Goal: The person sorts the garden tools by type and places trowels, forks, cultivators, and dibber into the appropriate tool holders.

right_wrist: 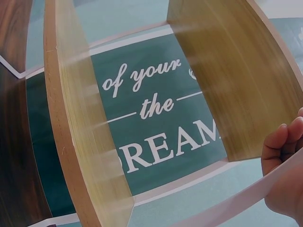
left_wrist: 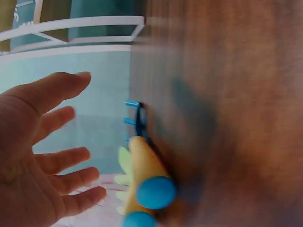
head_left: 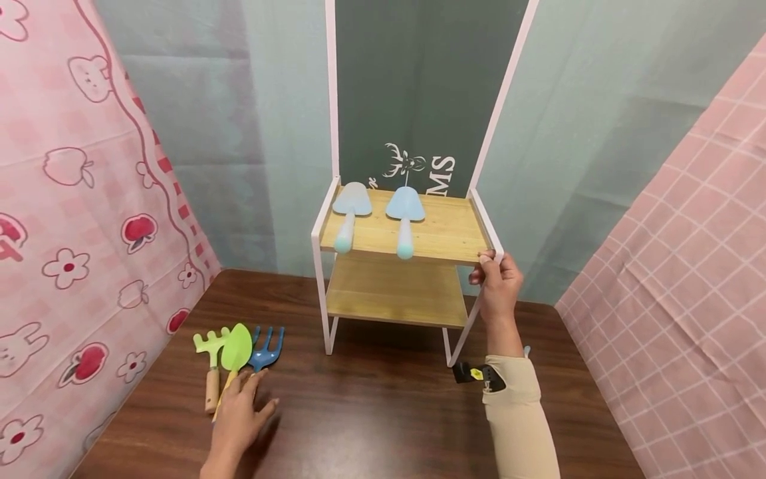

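Observation:
In the head view my left hand (head_left: pixel 239 409) is over the handles of a green toy trowel (head_left: pixel 237 347) and a blue toy fork (head_left: pixel 264 352). Its fingers are spread with nothing between them; the left wrist view shows the hand (left_wrist: pixel 42 161) apart from two yellow handles with blue ends (left_wrist: pixel 156 192). A green toy rake (head_left: pixel 211 346) with a wooden handle lies at the far left of these. My right hand (head_left: pixel 501 283) grips the front right corner of a two-tier wooden shelf (head_left: pixel 451 229). Two pale blue spades (head_left: pixel 405 206) (head_left: pixel 352 199) lie side by side on the upper board.
The shelf's white metal frame (head_left: pixel 320 286) stands on a dark brown wooden table (head_left: pixel 383 406). Behind it hang a green printed panel (head_left: pixel 431 73) and a grey-green curtain (head_left: pixel 287 120). Pink patterned cloths (head_left: pixel 78 219) flank both sides.

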The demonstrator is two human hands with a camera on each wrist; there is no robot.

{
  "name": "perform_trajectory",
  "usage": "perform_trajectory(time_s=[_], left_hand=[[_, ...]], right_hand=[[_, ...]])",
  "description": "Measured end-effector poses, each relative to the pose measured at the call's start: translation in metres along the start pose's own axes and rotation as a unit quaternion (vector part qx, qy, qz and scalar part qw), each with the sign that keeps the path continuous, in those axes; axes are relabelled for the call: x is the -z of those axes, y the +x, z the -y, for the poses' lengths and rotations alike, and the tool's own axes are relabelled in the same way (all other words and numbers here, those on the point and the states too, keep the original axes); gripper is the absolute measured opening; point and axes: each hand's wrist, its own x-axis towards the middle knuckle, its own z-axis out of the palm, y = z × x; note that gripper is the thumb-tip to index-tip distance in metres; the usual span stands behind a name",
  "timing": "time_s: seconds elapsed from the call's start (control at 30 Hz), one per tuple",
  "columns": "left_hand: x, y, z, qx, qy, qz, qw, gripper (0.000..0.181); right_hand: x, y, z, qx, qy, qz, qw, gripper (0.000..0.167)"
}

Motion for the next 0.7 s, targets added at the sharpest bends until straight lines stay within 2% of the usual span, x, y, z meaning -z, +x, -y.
perform_trajectory(time_s=[0.13,0.27,0.47,0.7], left_hand=[[-0.008,-0.006,0.006,0.017,-0.018,-0.036,0.9991,0.07],[-0.013,-0.012,0.008,0.057,-0.033,-0.048,0.9967,0.079],[-0.018,-0.015,0.008,0.119,-0.048,-0.032,0.9911,0.083],[-0.018,-0.011,0.01,0.188,-0.045,-0.004,0.9812,0.075]], right_hand=[[0.001,0.0,-0.001,0.003,-0.001,0.001,1.0,0.021],[0.001,0.0,-0.002,0.009,-0.005,0.004,0.9999,0.021],[0.001,0.001,-0.002,0.009,-0.003,0.005,0.9999,0.02],[0.002,0.001,-0.002,0.004,-0.003,0.003,1.0,0.02]])
